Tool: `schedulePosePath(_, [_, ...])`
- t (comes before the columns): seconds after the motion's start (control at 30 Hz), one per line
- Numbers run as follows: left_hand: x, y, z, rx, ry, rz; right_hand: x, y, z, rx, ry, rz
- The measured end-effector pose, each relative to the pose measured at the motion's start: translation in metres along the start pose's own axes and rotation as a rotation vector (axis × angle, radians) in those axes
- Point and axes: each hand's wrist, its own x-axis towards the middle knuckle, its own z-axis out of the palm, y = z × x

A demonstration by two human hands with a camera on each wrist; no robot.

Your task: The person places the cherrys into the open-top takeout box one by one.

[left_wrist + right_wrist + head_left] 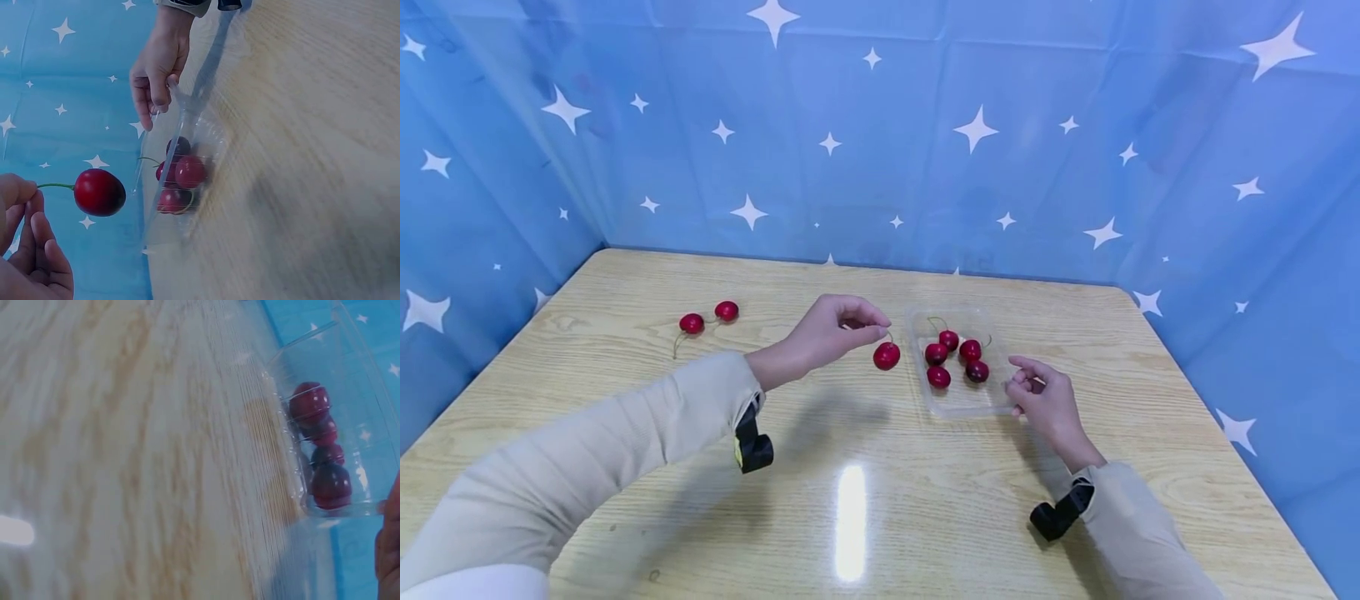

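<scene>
My left hand [835,332] pinches a red cherry [886,356] by its green stem, holding it above the table just left of a clear plastic container [962,411]. In the left wrist view the cherry [100,192] hangs off the thumb and fingertip, its stem showing between. Several dark red cherries [948,340] lie inside the container, some with stems. At the container's right side, my right hand [1047,406] grips the rim between thumb and fingers. The right wrist view shows the container's wall [369,381] with cherries behind it and only part of that hand.
Two more cherries [692,324] with stems lie on the wooden table [925,500] at the left, beyond my left forearm. A blue curtain [880,167] with white stars stands behind the table and along its sides. A bright reflection lies on the tabletop near the front.
</scene>
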Motion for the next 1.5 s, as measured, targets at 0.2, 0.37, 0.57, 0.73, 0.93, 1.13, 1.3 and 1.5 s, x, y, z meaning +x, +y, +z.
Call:
schedulePosePath(0.2, [0.016, 0.016, 0.003, 0.05, -0.029, 0.013, 0.0, -0.001, 0.0, 0.009, -0.003, -0.008])
schedulePosePath(0.37, [0.029, 0.019, 0.011, 0.104, -0.054, 0.032, 0.0, -0.001, -0.001, 0.011, -0.006, -0.009])
schedulePosePath(0.57, [0.037, 0.019, 0.033, 0.171, -0.138, 0.062, -0.001, 0.0, -0.002, 0.003, -0.012, 0.004])
schedulePosePath(0.73, [0.04, 0.024, 0.051, 0.153, -0.203, 0.087, -0.002, 0.001, -0.001, 0.003, -0.008, 0.002])
schedulePosePath(0.93, [0.05, 0.023, 0.061, 0.176, -0.228, 0.081, -0.001, 0.001, 0.0, 0.002, -0.008, -0.016])
schedulePosePath(1.13, [0.066, 0.022, 0.06, 0.213, -0.288, 0.083, -0.001, 0.001, 0.0, -0.005, -0.001, -0.018])
schedulePosePath(1.3, [0.077, 0.022, 0.058, 0.248, -0.34, 0.1, 0.0, 0.002, -0.001, 0.008, 0.004, -0.018])
schedulePosePath(1.5, [0.088, 0.018, 0.061, 0.213, -0.355, 0.078, 0.0, 0.002, -0.001, 0.014, 0.003, -0.029])
